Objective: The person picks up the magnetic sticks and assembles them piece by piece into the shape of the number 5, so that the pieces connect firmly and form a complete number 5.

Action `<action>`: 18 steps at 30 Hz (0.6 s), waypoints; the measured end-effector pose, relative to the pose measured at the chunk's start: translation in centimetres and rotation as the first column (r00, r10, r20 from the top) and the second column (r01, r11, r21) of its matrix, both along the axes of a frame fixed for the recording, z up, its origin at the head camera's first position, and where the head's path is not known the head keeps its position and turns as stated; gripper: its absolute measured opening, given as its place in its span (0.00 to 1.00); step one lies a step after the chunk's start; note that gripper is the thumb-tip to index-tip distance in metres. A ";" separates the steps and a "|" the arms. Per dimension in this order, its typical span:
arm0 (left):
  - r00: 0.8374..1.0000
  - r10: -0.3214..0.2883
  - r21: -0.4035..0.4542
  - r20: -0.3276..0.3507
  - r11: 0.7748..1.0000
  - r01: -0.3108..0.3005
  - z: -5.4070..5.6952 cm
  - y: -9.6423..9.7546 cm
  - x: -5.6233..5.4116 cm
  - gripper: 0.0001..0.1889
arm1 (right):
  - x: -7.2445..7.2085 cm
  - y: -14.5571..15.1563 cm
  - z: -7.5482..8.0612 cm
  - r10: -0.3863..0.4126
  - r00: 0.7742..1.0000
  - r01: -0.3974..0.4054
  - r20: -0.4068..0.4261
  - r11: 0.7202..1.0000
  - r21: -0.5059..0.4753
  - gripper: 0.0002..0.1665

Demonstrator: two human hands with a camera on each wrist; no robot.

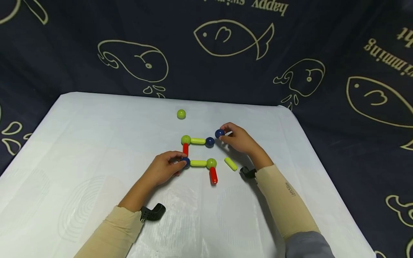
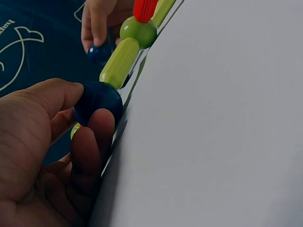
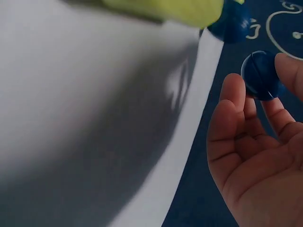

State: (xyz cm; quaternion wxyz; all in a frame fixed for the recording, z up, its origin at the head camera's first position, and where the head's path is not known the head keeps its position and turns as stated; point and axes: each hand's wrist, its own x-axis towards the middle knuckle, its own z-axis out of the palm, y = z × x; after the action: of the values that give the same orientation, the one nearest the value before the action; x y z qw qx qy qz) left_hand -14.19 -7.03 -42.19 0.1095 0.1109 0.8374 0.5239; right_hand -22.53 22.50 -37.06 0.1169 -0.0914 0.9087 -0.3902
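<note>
My left hand [image 1: 166, 168] pinches a dark blue ball [image 2: 98, 105] at the lower left corner of a joined figure. From that ball a red rod [image 1: 185, 149] runs to a green ball [image 1: 185, 140], then a yellow-green rod [image 1: 198, 141] ends in a second blue ball [image 1: 209, 142]. Rightward from the pinched ball, another yellow-green rod [image 1: 198, 163] meets a green ball [image 1: 211, 163] with a red rod [image 1: 213, 176] pointing toward me. My right hand [image 1: 238, 139] holds a separate blue ball [image 3: 261, 75] between thumb and fingers, just right of the figure's far blue ball.
One loose yellow-green rod [image 1: 230, 163] lies on the white table [image 1: 96, 143], below my right hand. Farther back sits a loose green ball [image 1: 181, 114]. A dark cloth [image 1: 180, 71] with fish and whale drawings hangs behind the table's far edge.
</note>
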 end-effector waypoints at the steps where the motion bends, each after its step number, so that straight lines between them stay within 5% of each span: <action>1: 1.000 0.002 0.000 0.002 1.000 -0.002 0.0 0.0 0.0 0.15 | 0.4 0.1 0.1 0.003 1.000 -0.003 0.000 1.000 -0.003 0.20; 18: 1.000 0.001 0.016 0.010 1.000 -0.001 0.0 0.0 0.1 0.15 | 7.0 1.1 0.1 0.077 0.997 -0.075 0.004 0.982 -0.170 0.18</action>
State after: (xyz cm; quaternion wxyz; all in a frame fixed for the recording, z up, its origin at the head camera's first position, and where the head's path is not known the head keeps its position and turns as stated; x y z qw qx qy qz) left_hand -14.13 -7.04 -42.22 0.1126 0.1086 0.8328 0.5311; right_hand -15.53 23.61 -36.93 0.1281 -0.1338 0.8673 -0.4621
